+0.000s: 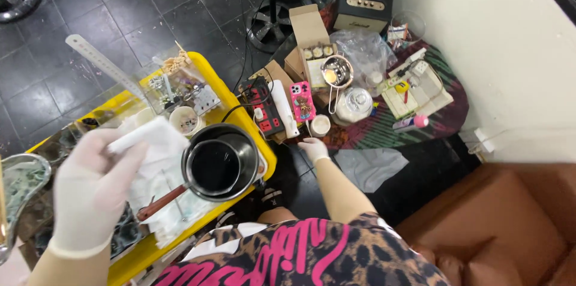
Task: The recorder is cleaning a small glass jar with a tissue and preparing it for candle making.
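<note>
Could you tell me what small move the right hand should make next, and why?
Probably close on the white cup: the right hand is stretched down to the floor with fingertips just short of it, while the left hand holds a white cloth beside the pot.

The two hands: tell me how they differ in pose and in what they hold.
The left hand is raised close to the camera, gripping a white cloth above the yellow tray. The right hand reaches far down to the floor, near a small white cup, and looks empty. The left hand looms large in view; the right hand looks small. Both wear pale gloves.
</note>
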